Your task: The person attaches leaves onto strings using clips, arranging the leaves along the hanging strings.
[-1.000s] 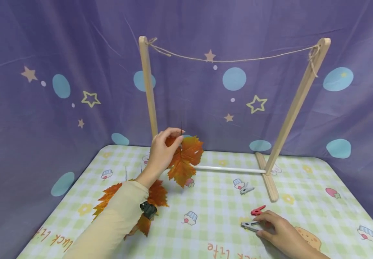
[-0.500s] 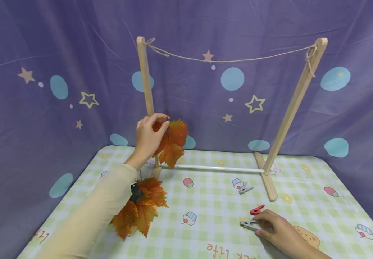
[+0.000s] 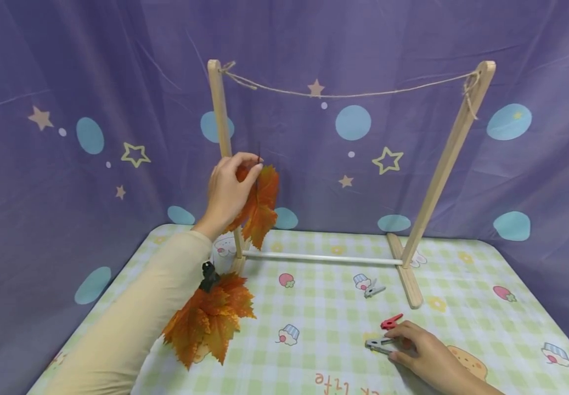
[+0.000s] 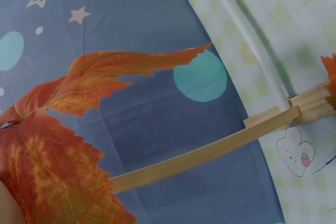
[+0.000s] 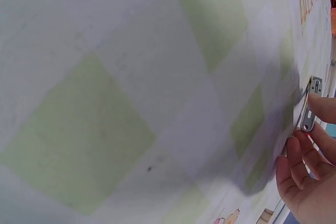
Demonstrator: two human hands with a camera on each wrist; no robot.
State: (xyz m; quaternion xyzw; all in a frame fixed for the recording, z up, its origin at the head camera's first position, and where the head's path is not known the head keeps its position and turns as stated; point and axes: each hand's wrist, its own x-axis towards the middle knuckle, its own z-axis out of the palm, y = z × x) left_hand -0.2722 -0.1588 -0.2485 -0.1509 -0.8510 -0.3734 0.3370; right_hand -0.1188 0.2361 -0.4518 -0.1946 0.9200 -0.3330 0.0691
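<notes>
My left hand (image 3: 229, 189) is raised beside the left post of a wooden frame, pinching an orange-red artificial maple leaf (image 3: 263, 211) by its dark stem. The leaf hangs below the fingertips; in the left wrist view its serrated leaf blade (image 4: 58, 166) fills the left side. Low over the table at right, my right hand (image 3: 424, 351) pinches a grey clothespin (image 3: 377, 345) between thumb and fingers. The right wrist view shows that grey clothespin (image 5: 315, 90) under the thumb. Just beyond these fingers lies a red clothespin (image 3: 390, 321).
A twine line (image 3: 348, 96) sags between the frame's left post (image 3: 219, 109) and right post (image 3: 449, 164). A white rod (image 3: 324, 257) joins the posts low down. Another grey clothespin (image 3: 374, 289) lies near the right foot. Several more leaves (image 3: 210, 323) are piled at left.
My left hand has lifted the leaf upward and shifted left, toward the left post. The pile of leaves shows more from behind the sleeve. My right hand stays at the grey clothespin.
</notes>
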